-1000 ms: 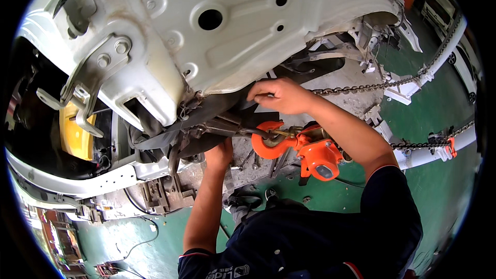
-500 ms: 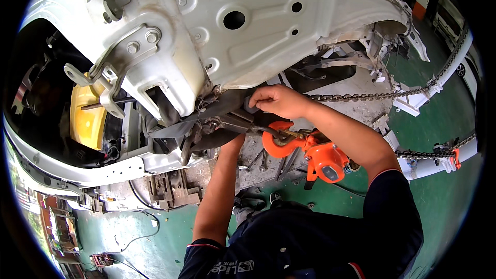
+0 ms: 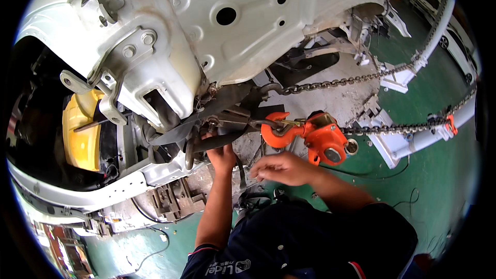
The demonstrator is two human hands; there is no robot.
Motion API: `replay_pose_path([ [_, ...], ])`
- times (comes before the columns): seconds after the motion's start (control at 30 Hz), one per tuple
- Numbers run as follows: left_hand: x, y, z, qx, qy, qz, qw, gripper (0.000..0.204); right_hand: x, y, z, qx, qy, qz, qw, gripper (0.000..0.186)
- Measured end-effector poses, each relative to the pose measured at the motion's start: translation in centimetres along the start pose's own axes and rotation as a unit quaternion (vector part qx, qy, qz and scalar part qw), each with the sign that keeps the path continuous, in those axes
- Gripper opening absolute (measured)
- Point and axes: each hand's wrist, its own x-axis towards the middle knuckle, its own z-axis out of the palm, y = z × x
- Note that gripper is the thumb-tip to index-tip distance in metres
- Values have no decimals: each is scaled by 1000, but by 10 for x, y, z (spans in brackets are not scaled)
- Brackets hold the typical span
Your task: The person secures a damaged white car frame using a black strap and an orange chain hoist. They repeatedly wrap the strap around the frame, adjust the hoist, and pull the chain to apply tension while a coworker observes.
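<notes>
My left hand (image 3: pixel 221 156) reaches up beneath a dark metal pulling clamp (image 3: pixel 233 117) on the lower edge of the white car body (image 3: pixel 243 26). Its fingertips go behind the clamp's lower parts, so their grip is hidden. Loosely bent, my right hand (image 3: pixel 285 168) hovers below the clamp with nothing visible in it. Just above it, an orange hook (image 3: pixel 277 137) is linked to the clamp's right end and joins an orange chain hoist (image 3: pixel 326 142). A second chain (image 3: pixel 330 82) runs from a dark hook (image 3: pixel 270 89) beside the clamp toward the right.
A grey-white frame post (image 3: pixel 413 147) and the hoist's chain (image 3: pixel 398 129) stand at the right. Metal fixture blocks (image 3: pixel 175 199) sit on the platform at lower left. Cables (image 3: pixel 150 258) lie on the green floor. A yellow part (image 3: pixel 82 132) shows inside the wheel arch.
My right hand has come down and toward me from the clamp's upper right side, uncovering the dark hook and chain. My left hand stays under the clamp, and the whole view has shifted slightly.
</notes>
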Motion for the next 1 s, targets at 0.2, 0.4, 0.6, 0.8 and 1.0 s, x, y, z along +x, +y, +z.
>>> replay_pose_path([
  [0.2, 0, 14, -28, -231, -100, -199, 947, 10, 103, 173, 22, -252, 309, 8, 917, 52],
  [0.4, 8, 1, -48, -208, -236, -187, 931, 5, 182, 233, 42, -111, 278, 2, 954, 41],
  [0.6, 6, 11, -45, -138, -228, -149, 952, 26, 35, 250, 161, -85, 128, 207, 966, 53],
  [0.8, -13, 41, -82, -82, -268, -224, 934, 27, -14, 330, 199, -179, 231, 268, 918, 45],
  [1.0, -54, 104, -167, -161, -241, -294, 911, 40, 96, 154, 132, -36, 329, 60, 942, 34],
])
